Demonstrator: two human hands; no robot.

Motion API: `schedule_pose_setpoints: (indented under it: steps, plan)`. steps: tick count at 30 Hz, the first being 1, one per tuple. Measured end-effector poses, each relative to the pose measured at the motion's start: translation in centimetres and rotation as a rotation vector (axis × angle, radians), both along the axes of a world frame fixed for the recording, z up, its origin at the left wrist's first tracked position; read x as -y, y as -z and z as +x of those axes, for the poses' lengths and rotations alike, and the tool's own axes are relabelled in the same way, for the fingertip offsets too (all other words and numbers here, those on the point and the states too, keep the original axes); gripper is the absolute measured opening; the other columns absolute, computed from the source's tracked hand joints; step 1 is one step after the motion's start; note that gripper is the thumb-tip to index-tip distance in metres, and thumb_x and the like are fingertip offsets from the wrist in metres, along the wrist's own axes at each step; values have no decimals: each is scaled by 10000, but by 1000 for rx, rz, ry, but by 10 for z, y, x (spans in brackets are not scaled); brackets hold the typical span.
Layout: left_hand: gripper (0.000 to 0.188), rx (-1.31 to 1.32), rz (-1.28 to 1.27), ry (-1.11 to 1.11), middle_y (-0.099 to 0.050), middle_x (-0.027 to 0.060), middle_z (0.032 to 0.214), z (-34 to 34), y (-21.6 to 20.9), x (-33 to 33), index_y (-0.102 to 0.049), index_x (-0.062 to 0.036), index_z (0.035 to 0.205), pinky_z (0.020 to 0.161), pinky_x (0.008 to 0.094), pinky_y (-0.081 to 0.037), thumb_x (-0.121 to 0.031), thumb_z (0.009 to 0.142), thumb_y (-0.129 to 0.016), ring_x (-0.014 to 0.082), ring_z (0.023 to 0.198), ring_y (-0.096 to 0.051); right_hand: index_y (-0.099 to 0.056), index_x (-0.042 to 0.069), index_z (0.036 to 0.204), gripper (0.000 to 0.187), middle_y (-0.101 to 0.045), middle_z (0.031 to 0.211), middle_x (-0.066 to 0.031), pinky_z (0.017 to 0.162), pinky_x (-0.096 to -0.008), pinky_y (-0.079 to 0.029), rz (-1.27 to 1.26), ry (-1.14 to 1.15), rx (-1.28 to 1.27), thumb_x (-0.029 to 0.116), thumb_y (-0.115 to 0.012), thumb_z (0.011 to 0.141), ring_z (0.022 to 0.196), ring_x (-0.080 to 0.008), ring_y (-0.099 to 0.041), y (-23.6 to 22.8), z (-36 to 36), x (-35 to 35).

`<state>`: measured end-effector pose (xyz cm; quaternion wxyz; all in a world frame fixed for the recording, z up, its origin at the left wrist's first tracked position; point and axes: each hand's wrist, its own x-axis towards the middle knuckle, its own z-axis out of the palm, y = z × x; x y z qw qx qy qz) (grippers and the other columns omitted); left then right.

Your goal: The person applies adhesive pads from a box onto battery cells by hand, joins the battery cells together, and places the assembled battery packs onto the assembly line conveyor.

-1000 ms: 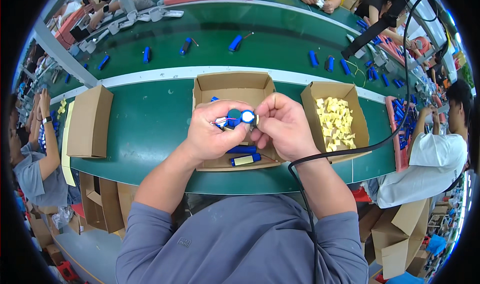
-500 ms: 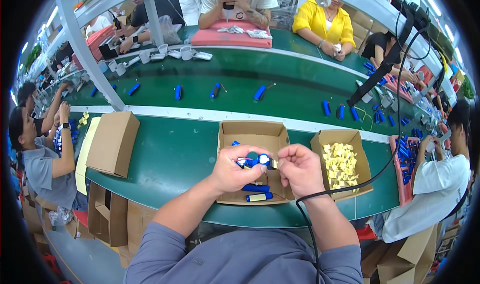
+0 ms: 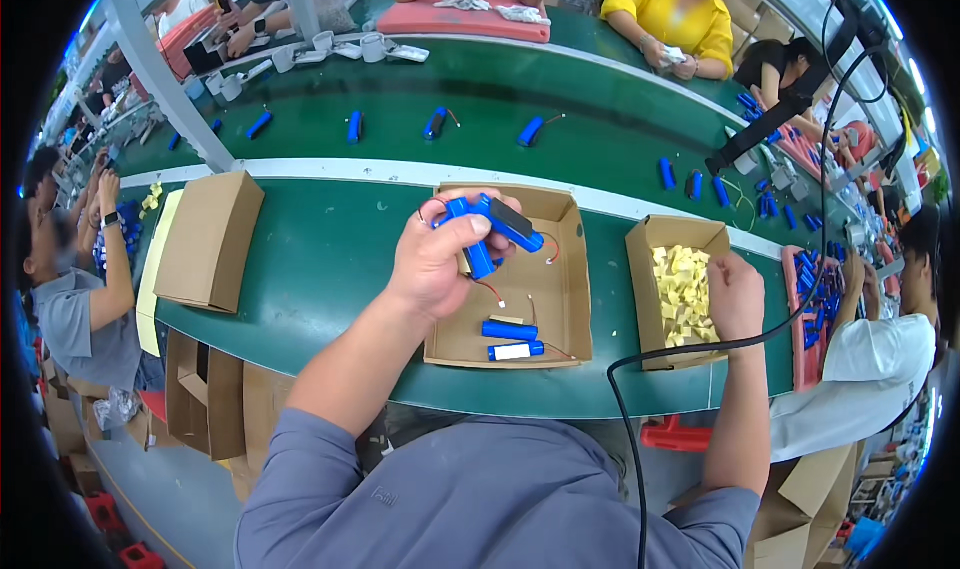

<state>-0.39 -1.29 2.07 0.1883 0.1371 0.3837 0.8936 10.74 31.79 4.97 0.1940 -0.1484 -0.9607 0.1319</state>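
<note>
Over the middle cardboard box (image 3: pixel 437 354), my left hand (image 3: pixel 428 264) grips several blue battery packs (image 3: pixel 515 227) with thin wires and white connectors hanging from them. One pack bears a black pad. Inside that box lie two more blue packs, one with a pale strip (image 3: pixel 515 351) on top. My right hand (image 3: pixel 737 297) is at the right side of a smaller cardboard box (image 3: pixel 648 319) of small yellow pieces (image 3: pixel 683 279). Its fingers are curled closed, and what they hold, if anything, is hidden.
A closed cardboard box (image 3: pixel 210 239) stands on the green bench at left. Beyond a white rail, several blue packs (image 3: pixel 434 123) lie on the green conveyor belt (image 3: pixel 310 99). A black cable (image 3: pixel 700 349) crosses my right wrist. Other people work around, one in white (image 3: pixel 860 344) at right.
My right hand has left the pack it was touching and moved right to the box of yellow pieces. My left hand has turned the packs and lifted them slightly. The whole view has shifted.
</note>
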Motion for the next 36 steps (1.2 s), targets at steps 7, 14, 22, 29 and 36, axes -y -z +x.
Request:
schedule_pose_setpoints:
  steps: [7,14,22,29,36]
  plan:
    - [296,40,27,41,-605,145,979,-6,9,-1,-571,11,1005,679,340,-530,-116,749,-645,171,736,-602,-578,5,1068,332,-647,848,-135,711,-323,-507,-754,-419,2,147,-658,779,826,-198,-629,1,-44,82]
    - [307,184,-30,-43,-616,85,879,-1,6,9,-561,-13,1089,624,303,-528,-76,792,-611,163,667,-614,-524,21,1069,314,-651,833,-140,653,-287,-507,-648,-740,-38,20,-594,762,728,-178,-636,-8,-94,169]
    - [180,237,-57,-147,-536,0,727,-6,11,-16,-548,-80,881,525,216,-389,-205,801,-651,61,611,-496,-463,-49,1203,441,-528,1168,-159,977,-350,-356,-264,-387,-272,60,-623,808,1111,-267,-490,5,-157,43]
    - [298,240,-49,-143,-502,0,754,-2,9,-12,-517,-65,895,553,232,-422,-357,886,-571,68,644,-485,-499,8,1060,297,-561,839,-38,472,-165,-383,-922,-704,249,64,-617,793,644,-55,-511,10,-97,173]
    - [301,182,-157,-74,-542,15,726,-1,-4,-4,-530,-49,1040,448,219,-396,-300,884,-585,63,587,-495,-529,-21,1024,267,-593,786,-63,502,-219,-442,-1116,-572,321,86,-623,798,603,-96,-545,-5,-86,179]
